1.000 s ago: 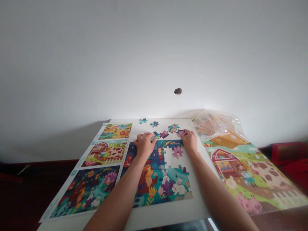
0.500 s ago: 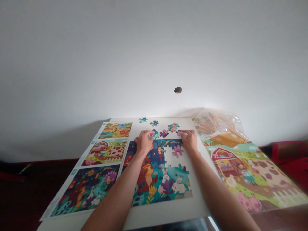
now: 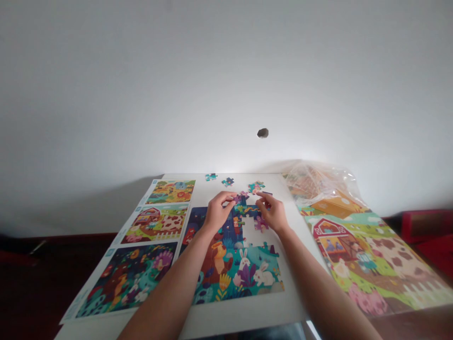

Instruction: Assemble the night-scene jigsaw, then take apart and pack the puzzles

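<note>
A partly assembled jigsaw puzzle (image 3: 226, 264) of a night forest with a bear and white rabbits lies on the white table, with a gap in its upper right part. My left hand (image 3: 218, 210) is above its top edge, thumb and forefinger closed at a purple and blue puzzle piece (image 3: 241, 198). Opposite it, my right hand (image 3: 274, 212) has its fingers bent in a pinch; whatever they hold is too small to make out. Beside the right fingertips lies a teal and pink joined pair of pieces (image 3: 256, 187). A purple peacock piece (image 3: 261, 224) sits by the gap.
Loose pieces, one teal (image 3: 211, 177) and one dark blue (image 3: 228, 182), lie near the wall. A printed picture sheet (image 3: 155, 224) is on the left. To the right are a farm puzzle (image 3: 371, 259) and a clear plastic bag (image 3: 322, 179) over an orange box.
My left hand has moved right, toward the purple piece. My right hand has shifted left and lower, away from a dark piece at the right, so the hands are closer together.
</note>
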`<state>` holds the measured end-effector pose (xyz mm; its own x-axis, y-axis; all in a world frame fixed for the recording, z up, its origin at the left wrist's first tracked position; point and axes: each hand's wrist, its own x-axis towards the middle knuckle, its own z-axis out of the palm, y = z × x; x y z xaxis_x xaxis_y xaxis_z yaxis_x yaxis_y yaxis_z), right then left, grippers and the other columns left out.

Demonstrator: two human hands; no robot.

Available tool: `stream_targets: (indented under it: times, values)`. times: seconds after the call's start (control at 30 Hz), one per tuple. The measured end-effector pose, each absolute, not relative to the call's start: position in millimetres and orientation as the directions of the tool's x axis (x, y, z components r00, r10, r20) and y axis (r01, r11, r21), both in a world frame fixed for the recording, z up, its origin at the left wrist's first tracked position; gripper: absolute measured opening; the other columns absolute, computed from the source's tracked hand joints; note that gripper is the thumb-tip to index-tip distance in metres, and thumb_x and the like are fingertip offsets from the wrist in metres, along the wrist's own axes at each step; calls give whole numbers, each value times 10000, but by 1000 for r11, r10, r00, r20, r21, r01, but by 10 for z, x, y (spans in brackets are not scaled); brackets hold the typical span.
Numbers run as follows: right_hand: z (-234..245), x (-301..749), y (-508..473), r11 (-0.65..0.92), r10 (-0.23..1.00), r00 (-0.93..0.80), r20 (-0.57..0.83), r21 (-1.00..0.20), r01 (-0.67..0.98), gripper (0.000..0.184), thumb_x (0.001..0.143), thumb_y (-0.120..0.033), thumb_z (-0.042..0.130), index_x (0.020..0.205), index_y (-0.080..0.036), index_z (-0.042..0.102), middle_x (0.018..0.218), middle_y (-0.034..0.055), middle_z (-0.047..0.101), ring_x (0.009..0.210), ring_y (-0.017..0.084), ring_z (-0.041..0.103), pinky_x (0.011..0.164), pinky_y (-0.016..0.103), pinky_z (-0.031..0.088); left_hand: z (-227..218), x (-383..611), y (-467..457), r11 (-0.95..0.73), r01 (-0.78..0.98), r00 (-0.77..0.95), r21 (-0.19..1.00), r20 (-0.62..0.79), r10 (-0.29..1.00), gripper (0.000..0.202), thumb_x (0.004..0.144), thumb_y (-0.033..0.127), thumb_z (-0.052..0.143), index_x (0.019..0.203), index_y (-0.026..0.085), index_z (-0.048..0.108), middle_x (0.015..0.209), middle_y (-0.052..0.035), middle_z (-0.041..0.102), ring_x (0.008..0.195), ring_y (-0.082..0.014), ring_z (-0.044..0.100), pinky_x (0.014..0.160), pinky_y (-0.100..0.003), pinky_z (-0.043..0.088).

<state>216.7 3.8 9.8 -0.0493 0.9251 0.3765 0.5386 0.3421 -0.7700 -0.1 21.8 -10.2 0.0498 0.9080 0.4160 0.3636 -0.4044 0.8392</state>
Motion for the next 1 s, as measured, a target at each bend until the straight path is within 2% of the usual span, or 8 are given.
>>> stream_targets:
  times: [0.2,0.47,0.63,0.83,1.0]
  values:
    - [48,2124,21,391,920,-169,353,-805,446,353,884,-361,530,1176,-202,649,840,21,699,664,137,567,696,257,469,-52,59,144,-450,309,174,838,415,893,197,855,211,571,1033,215,655,1037,-46,686,898,-153,661,864,-299,538]
    - [-55,2080,62,316,945,-179,273,-903,291,356,842,-395,595,1130,-197,663,767,-4,651,604,109,514,585,225,414,-10,93,101,-472,262,220,842,424,878,201,867,221,573,1051,207,650,1046,-59,679,899,-155,657,868,-300,533]
    - [-65,2106,81,301,953,-108,282,-917,263,323,824,-371,606,1081,-188,676,740,-5,612,615,111,499,586,226,401,-20,67,133,-530,293,163,796,504,848,202,893,221,539,1053,208,661,1049,-63,664,888,-152,646,824,-283,536]
    - [-36,2159,87,291,956,-60,288,-904,313,307,817,-346,595,1066,-183,673,731,-6,617,605,117,499,602,235,410,-136,-23,221,-489,403,46,774,516,855,204,885,196,536,1045,215,660,1006,-56,682,823,-150,650,726,-259,535]
    - [-24,2153,75,277,960,-65,271,-908,314,322,821,-358,586,1072,-172,665,727,-4,621,591,115,501,586,230,410,-141,-22,214,-490,436,67,755,515,855,207,880,158,535,1031,215,663,989,-46,684,831,-145,646,710,-244,513]
